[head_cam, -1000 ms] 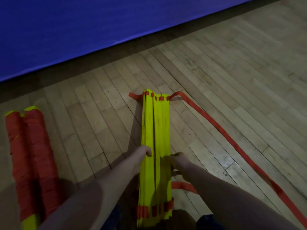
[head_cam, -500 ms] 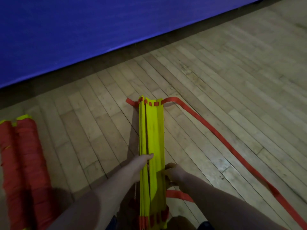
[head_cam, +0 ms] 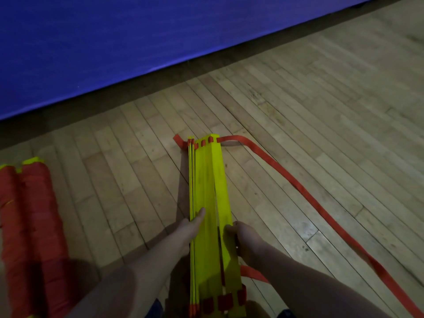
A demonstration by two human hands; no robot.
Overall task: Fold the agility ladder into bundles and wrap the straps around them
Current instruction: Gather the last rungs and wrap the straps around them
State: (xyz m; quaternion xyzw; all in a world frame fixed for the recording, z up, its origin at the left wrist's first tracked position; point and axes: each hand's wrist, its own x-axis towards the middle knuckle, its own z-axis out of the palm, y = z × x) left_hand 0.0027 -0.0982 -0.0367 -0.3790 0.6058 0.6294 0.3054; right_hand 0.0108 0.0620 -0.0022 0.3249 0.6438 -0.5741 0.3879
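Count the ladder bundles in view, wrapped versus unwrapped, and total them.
Red-wrapped bundles: 2
Unwrapped yellow stack: 1
Total: 3

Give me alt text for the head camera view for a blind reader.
A left hand and a right hand grip a stack of yellow ladder rungs lying on a wooden floor. A loose red strap trails from its far end to the right; two red-wrapped bundles lie at far left, before a blue wall.
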